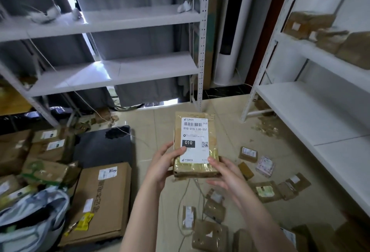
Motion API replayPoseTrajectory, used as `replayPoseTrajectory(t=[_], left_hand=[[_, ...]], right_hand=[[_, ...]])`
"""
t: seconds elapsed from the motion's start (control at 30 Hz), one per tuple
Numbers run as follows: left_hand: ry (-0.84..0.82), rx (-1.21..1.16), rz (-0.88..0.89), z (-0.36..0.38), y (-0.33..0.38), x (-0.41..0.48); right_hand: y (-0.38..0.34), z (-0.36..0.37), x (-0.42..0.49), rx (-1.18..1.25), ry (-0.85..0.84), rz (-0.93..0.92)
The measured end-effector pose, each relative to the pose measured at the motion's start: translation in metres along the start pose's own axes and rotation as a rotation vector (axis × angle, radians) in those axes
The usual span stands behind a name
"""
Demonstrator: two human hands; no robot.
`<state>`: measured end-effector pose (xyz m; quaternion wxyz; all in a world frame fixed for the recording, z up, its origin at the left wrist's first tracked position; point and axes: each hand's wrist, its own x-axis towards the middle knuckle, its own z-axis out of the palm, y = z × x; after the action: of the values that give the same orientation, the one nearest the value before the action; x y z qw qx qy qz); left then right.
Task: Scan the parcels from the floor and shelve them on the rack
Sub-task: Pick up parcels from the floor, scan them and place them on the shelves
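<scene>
Holding a brown parcel (195, 145) up above the tiled floor (160, 129), at mid-scene, between two white racks. Gripped at its near left edge by the left hand (162, 164), thumb curled over onto the white label (195, 152), fingers behind. Gripped at its near right corner by the right hand (225, 172), thumb on top, fingers reaching underneath. Printed on the label: a barcode, "010 010-L30-551", a black "010" block and a small QR code. Scattered on the floor to the near right: many small parcels (264, 190), some apart, some touching. Heaped to the near left: larger boxes (104, 197), with a grey-white bag (34, 217) nearest and a dark flat panel (104, 147) just beyond the biggest box. Standing far left: a rack (120, 71) with white shelves, in front of grey curtains (136, 41). Standing right: a second rack (312, 107), with several shelved parcels (328, 37) on an upper level, blurred, labels unreadable.
</scene>
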<state>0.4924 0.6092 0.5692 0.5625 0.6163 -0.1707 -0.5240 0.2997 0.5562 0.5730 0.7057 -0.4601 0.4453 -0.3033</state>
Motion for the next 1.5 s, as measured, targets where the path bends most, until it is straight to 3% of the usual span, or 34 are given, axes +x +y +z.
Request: replayPoseTrajectory(t=[0.47,0.7,1.0,1.27,1.5], left_hand=[[-0.228,0.147,0.04,0.116,0.055,0.1],[-0.256,0.107,0.068,0.127,0.101,0.207],[-0.325,0.033,0.071,0.129,0.204,0.366],[-0.413,0.029,0.077,0.158,0.229,0.416],[-0.573,0.12,0.051,0.235,0.237,0.431]], right_hand=[[-0.042,-0.088,0.084,0.042,0.173,-0.066],[-0.067,-0.068,0.209,0.195,0.384,-0.035],[-0.127,0.006,0.358,0.342,0.634,-0.139],[-0.17,0.009,0.406,0.46,0.868,-0.247],[-0.197,-0.043,0.414,0.597,1.058,-0.359]])
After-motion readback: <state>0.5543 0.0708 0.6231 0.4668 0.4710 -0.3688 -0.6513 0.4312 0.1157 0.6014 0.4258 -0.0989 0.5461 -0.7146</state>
